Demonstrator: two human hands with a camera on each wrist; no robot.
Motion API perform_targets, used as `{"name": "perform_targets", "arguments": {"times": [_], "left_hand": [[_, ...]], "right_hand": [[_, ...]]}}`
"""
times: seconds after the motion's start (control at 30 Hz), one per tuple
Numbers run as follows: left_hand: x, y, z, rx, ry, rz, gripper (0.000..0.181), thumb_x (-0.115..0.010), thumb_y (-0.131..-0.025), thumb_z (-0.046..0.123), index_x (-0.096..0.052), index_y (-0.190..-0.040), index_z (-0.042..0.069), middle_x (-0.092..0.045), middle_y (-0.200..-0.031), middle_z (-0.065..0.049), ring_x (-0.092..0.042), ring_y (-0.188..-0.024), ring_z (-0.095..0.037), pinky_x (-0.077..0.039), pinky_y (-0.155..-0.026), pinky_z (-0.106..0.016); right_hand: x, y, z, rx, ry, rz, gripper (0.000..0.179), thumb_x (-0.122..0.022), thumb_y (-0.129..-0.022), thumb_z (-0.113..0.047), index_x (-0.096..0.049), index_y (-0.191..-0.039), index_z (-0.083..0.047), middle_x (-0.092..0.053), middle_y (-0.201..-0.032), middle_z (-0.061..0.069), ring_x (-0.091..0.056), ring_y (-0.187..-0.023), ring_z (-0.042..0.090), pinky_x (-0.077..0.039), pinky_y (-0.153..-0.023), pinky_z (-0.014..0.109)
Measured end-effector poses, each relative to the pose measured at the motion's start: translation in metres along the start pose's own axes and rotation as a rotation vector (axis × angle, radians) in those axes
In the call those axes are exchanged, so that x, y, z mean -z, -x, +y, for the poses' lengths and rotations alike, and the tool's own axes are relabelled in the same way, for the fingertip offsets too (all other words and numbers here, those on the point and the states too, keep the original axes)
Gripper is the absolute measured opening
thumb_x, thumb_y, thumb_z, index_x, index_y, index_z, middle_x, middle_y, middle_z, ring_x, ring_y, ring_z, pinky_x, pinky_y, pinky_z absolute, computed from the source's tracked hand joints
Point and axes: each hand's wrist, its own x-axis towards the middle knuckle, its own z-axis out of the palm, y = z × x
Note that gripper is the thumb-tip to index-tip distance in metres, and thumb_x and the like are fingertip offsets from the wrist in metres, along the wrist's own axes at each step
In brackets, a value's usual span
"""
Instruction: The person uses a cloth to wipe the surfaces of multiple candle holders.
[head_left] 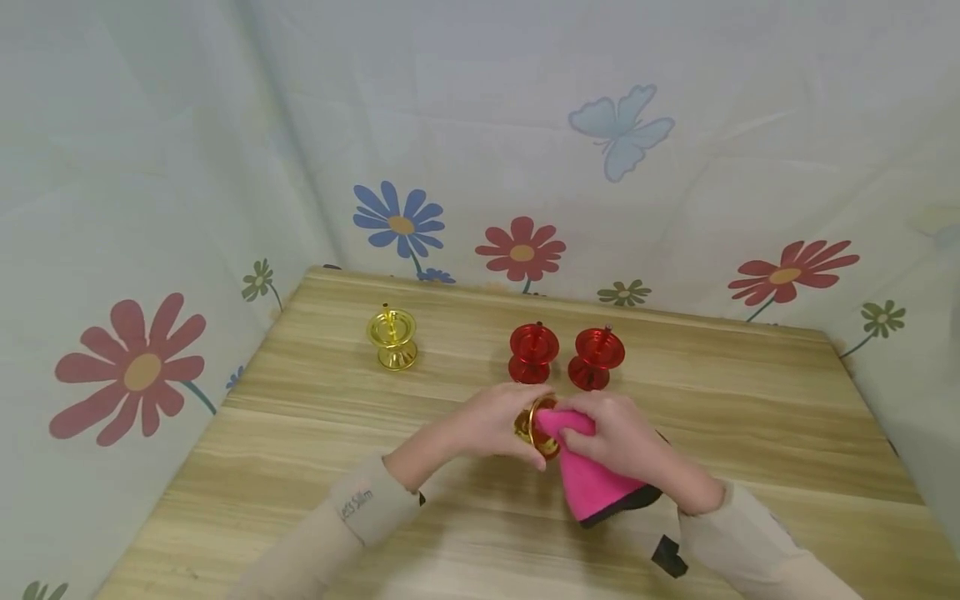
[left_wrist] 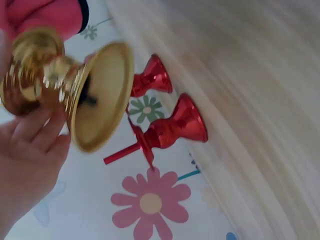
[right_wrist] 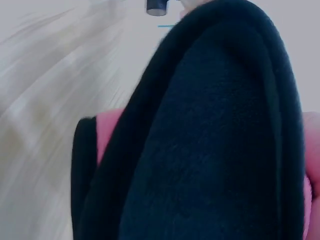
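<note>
My left hand (head_left: 491, 421) grips a shiny gold candle holder (left_wrist: 102, 95), tilted on its side with its hollow base facing the left wrist camera. In my right hand (head_left: 618, 437) is a bunched pink cloth (head_left: 588, 483) with a dark edge. One end of the cloth is pushed into the holder's dish, and the fingertips there are partly hidden by the rim. The cloth's dark side (right_wrist: 210, 125) fills most of the right wrist view, hiding most of that hand.
Two red candle holders (head_left: 534, 354) (head_left: 596, 358) stand upright just beyond my hands. Another gold candle holder (head_left: 393, 337) stands farther left on the wooden table (head_left: 300, 417). A flower-printed curtain (head_left: 450, 108) hangs behind. A small black piece (head_left: 670, 557) shows beside my right sleeve.
</note>
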Motion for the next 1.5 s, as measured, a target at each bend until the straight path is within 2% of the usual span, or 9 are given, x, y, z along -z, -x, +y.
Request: {"name": "perform_targets", "arguments": {"times": [0.17,0.37,0.47,0.7,0.8,0.93,1.1,1.2,1.5], "left_hand": [[-0.015,0.001,0.005,-0.022,-0.157,0.266,0.082,-0.072,-0.064,0.05,-0.043,-0.127,0.007,-0.049,-0.129,-0.005,-0.042,-0.123,-0.018,-0.034,-0.102,-0.035],[-0.037,0.005,0.006,-0.091,-0.372,0.592,0.078,-0.073,-0.065,0.046,-0.047,-0.123,0.001,-0.054,-0.124,-0.009,-0.044,-0.121,-0.02,-0.036,-0.101,-0.035],[-0.031,0.006,0.005,-0.08,-0.287,0.514,0.084,-0.073,-0.065,0.046,-0.041,-0.128,0.0,-0.05,-0.129,-0.009,-0.04,-0.125,-0.022,-0.035,-0.101,-0.038],[0.0,0.003,0.001,-0.011,-0.042,0.087,0.099,-0.068,-0.064,0.055,-0.025,-0.139,0.007,-0.036,-0.14,-0.006,-0.034,-0.128,-0.019,-0.033,-0.103,-0.035],[0.003,0.002,-0.001,0.0,0.019,-0.01,0.095,-0.069,-0.064,0.054,-0.028,-0.137,0.009,-0.042,-0.135,-0.005,-0.041,-0.122,-0.015,-0.037,-0.099,-0.03],[-0.002,0.002,0.001,-0.018,-0.004,0.091,0.084,-0.073,-0.066,0.043,-0.036,-0.132,0.008,-0.048,-0.13,-0.005,-0.045,-0.118,-0.015,-0.038,-0.099,-0.031],[-0.016,0.003,0.004,-0.135,-0.357,0.435,0.074,-0.071,-0.07,0.041,-0.043,-0.127,0.003,-0.05,-0.128,-0.008,-0.045,-0.12,-0.02,-0.033,-0.103,-0.036],[-0.022,0.004,0.006,-0.138,-0.458,0.526,0.075,-0.069,-0.071,0.042,-0.042,-0.128,0.002,-0.049,-0.13,-0.009,-0.043,-0.122,-0.021,-0.033,-0.103,-0.036],[-0.003,0.004,0.004,-0.004,-0.107,0.13,0.1,-0.07,-0.065,0.052,-0.022,-0.139,0.006,-0.035,-0.14,-0.007,-0.034,-0.128,-0.02,-0.031,-0.104,-0.037]], "right_hand": [[-0.002,-0.004,0.003,-0.227,-0.224,0.016,0.022,-0.062,-0.078,-0.011,-0.063,-0.099,-0.003,-0.059,-0.069,0.004,-0.046,-0.048,0.007,-0.041,-0.041,0.022],[0.0,-0.009,0.007,-0.303,-0.315,0.031,0.026,-0.062,-0.08,-0.013,-0.062,-0.103,-0.002,-0.059,-0.068,0.007,-0.047,-0.047,0.01,-0.042,-0.041,0.026],[0.002,-0.008,0.008,-0.303,-0.3,0.002,0.026,-0.062,-0.08,-0.014,-0.062,-0.103,-0.003,-0.058,-0.066,0.006,-0.047,-0.046,0.009,-0.042,-0.04,0.025],[0.008,-0.004,0.001,-0.176,-0.176,-0.09,0.025,-0.062,-0.079,-0.015,-0.063,-0.102,-0.006,-0.057,-0.066,0.0,-0.044,-0.046,0.004,-0.041,-0.04,0.021],[0.007,-0.004,-0.002,-0.135,-0.144,-0.104,0.025,-0.062,-0.078,-0.016,-0.063,-0.102,-0.008,-0.057,-0.067,-0.002,-0.044,-0.046,0.002,-0.04,-0.041,0.02],[0.004,-0.007,0.0,-0.185,-0.224,-0.082,0.024,-0.062,-0.079,-0.015,-0.063,-0.101,-0.006,-0.058,-0.068,0.001,-0.045,-0.046,0.004,-0.042,-0.041,0.022],[0.002,-0.011,0.005,-0.281,-0.341,-0.013,0.027,-0.062,-0.079,-0.013,-0.061,-0.104,-0.001,-0.061,-0.075,0.01,-0.05,-0.05,0.01,-0.045,-0.043,0.027],[0.003,-0.013,0.006,-0.308,-0.366,-0.004,0.029,-0.062,-0.08,-0.014,-0.06,-0.105,0.0,-0.061,-0.076,0.011,-0.05,-0.05,0.012,-0.045,-0.044,0.028],[0.005,-0.005,0.005,-0.163,-0.187,-0.075,0.025,-0.062,-0.078,-0.014,-0.063,-0.101,-0.005,-0.058,-0.067,0.001,-0.045,-0.046,0.004,-0.042,-0.04,0.021]]}}
